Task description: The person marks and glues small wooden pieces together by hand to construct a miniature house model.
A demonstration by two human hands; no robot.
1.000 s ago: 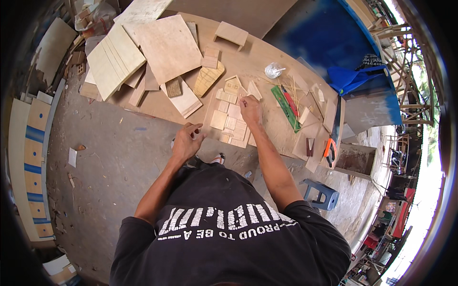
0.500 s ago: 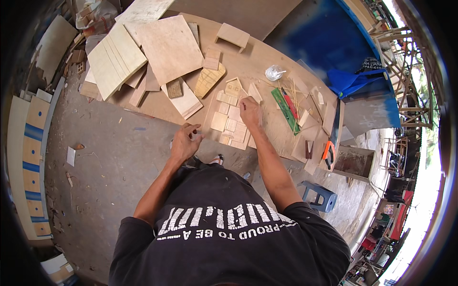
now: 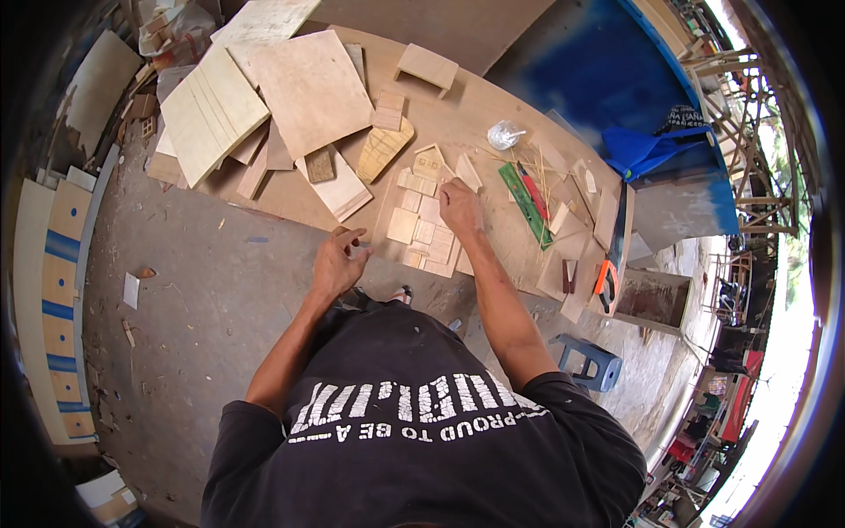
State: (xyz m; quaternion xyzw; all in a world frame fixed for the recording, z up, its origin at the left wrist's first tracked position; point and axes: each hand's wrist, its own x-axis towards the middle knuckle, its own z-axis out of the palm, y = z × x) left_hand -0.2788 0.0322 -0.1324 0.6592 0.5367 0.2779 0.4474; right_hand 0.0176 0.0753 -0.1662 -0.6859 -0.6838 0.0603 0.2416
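A pale wooden panel (image 3: 437, 267) lies at the table's near edge. Rectangular wood pieces (image 3: 402, 225) are laid over it, and at its far end sits a small house-shaped piece (image 3: 429, 162) with a pointed top and window marks. Over the panel's right side is my right hand (image 3: 462, 209), its fingers curled together and pressed down; whatever they may pinch is hidden. My left hand (image 3: 338, 264) hovers off the near edge, left of the panel, thumb and fingers loosely bent and apart, holding nothing. A slim pointed wood piece (image 3: 468, 172) lies just beyond my right hand.
On the table's right lie a green ruler (image 3: 525, 204), a red cutter (image 3: 533, 191), thin sticks, a clear plastic cup (image 3: 505, 135) and an orange-handled saw (image 3: 606, 280). Plywood sheets (image 3: 312, 88) pile up at the left. A blue-grey stool (image 3: 591, 363) stands at the right.
Both hands stay almost in place; my right hand has shifted very slightly left. The wood pieces look unchanged.
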